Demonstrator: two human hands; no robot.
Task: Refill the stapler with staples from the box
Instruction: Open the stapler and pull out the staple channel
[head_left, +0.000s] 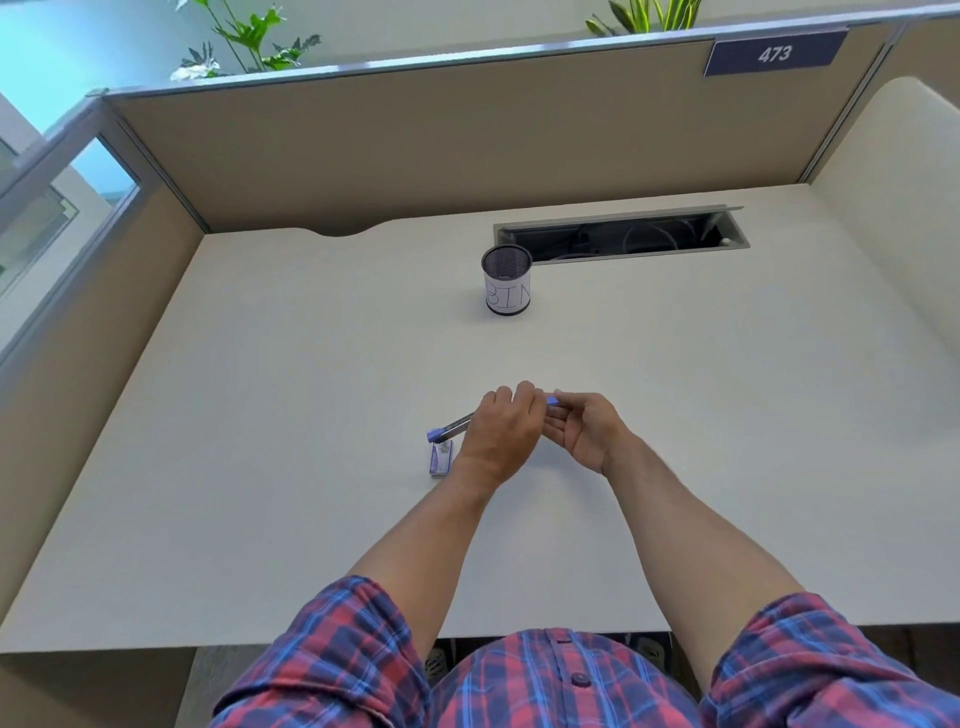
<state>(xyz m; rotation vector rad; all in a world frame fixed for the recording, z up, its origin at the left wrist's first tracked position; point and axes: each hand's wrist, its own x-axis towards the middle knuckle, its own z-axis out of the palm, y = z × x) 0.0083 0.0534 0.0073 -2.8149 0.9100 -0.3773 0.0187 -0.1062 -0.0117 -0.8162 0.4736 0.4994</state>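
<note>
A small blue stapler is held just above the white desk, its metal staple rail sticking out to the left of my left hand. That hand is closed over the stapler's middle. My right hand pinches the stapler's blue right end with its fingertips. The little blue staple box lies flat on the desk directly below the stapler's left tip. My left hand hides most of the stapler body, so I cannot tell whether any staples are in the rail.
A black mesh cup labelled BIN stands farther back on the desk. Behind it lies an open cable tray slot. Beige partition walls enclose the desk at the back and both sides.
</note>
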